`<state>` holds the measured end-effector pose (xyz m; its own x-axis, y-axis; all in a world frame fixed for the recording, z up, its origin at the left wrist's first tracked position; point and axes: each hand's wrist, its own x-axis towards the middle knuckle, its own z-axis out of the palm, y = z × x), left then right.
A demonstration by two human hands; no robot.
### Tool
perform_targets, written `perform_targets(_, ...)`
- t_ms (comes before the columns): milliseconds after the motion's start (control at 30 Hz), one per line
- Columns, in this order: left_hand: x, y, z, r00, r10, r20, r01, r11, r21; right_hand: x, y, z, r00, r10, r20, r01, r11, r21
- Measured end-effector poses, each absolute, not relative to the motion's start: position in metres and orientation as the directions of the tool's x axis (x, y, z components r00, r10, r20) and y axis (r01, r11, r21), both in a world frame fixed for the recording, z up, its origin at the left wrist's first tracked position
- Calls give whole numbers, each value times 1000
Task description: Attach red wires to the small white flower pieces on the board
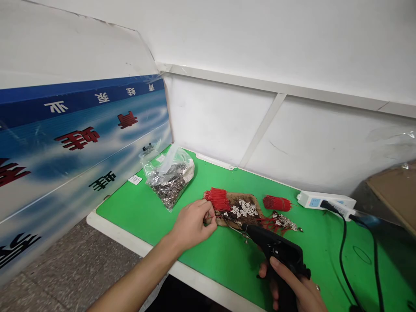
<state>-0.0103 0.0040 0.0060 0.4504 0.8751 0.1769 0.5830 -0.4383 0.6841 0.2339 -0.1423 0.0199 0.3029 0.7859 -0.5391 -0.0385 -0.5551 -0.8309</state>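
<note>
My right hand is wrapped round a black soldering gun, whose thin metal tip points left over a brown board. Beside that tip, my left hand is pinched at the board's left edge, its fingertips close to red wires; what lies between them is too small to make out. On the board lie a row of red wires and a cluster of small silvery metal parts. To its right, more metal parts with red wires attached rest on the green mat.
A clear plastic bag of small metal parts stands back left. A red wire bundle lies behind the board. A white power strip with black cables and a cardboard box are at right. A printed panel borders the left.
</note>
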Motion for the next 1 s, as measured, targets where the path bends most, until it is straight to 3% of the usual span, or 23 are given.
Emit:
perform_targets(567, -10, 5, 4, 445, 877, 182, 580, -437, 687, 240, -149, 5, 352, 759, -547, -41, -571, -820)
perform_targets(1000, -11, 6, 4, 443, 877, 184, 581, -438, 686, 228, -146, 30, 355, 781, -514, 23, -557, -830)
